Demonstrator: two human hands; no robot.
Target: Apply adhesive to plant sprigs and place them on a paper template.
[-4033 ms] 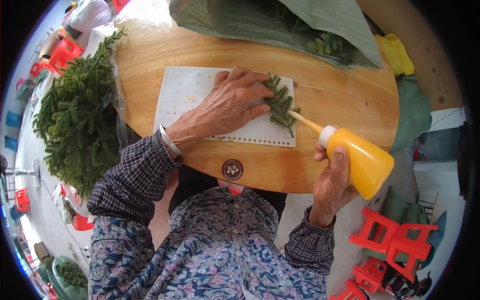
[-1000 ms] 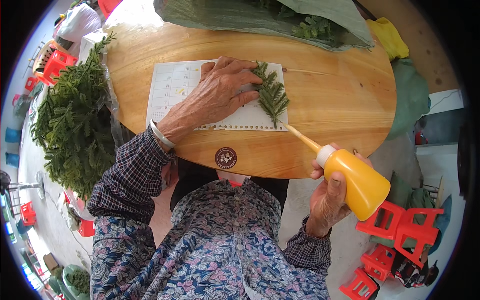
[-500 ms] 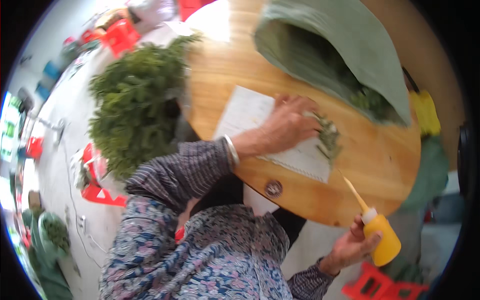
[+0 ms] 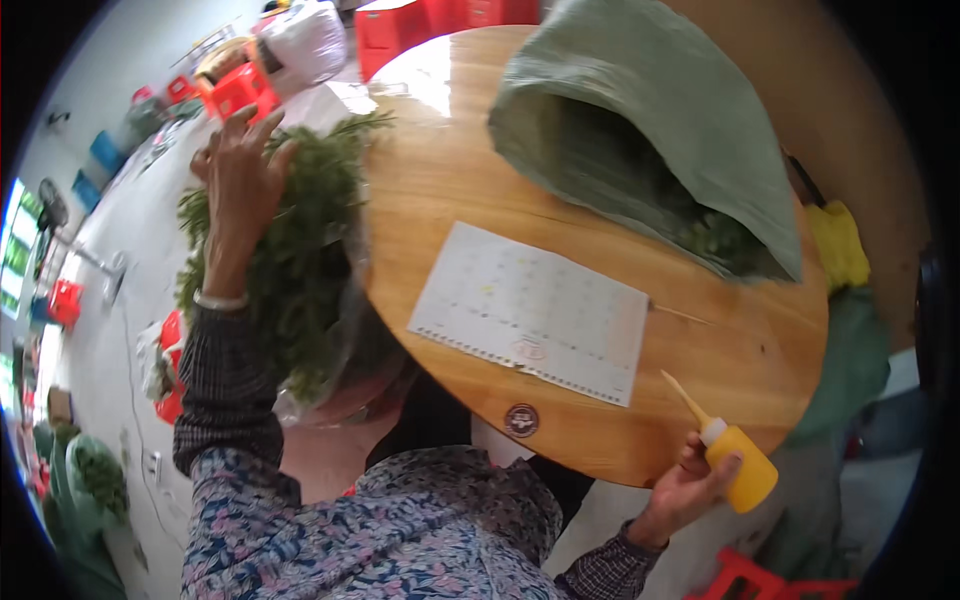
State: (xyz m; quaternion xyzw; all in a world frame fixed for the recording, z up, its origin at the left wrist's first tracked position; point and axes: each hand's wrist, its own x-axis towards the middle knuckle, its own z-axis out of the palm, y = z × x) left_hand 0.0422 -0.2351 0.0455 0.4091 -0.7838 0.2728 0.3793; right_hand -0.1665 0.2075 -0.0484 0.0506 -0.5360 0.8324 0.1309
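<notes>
At the left, my left hand [image 4: 238,170] is raised over the heap of green artificial foliage [image 4: 300,290], its fingers spread and nothing visible in them. The foliage stands in a clear plastic bag beside the table. My right hand [image 4: 690,490] grips a yellow squeeze bottle [image 4: 745,470] near the table's front right edge. Its long thin nozzle points up and left over the tabletop. Between the hands lies a white sheet [image 4: 530,310] with a perforated edge, flat on the round wooden table [image 4: 430,180]. Beside the sheet is a thin stick [image 4: 683,314].
A large pale green sack [image 4: 650,80] lies at the table's far right, its mouth facing me with greenery inside. Yellow cloth [image 4: 838,245] hangs past the right edge. Red stools [image 4: 395,30] stand behind the table, and another red stool [image 4: 745,578] is at lower right.
My left hand has left the sheet and moved left to above the foliage. The green sprig under it is gone from the table. The right hand still holds the bottle.
</notes>
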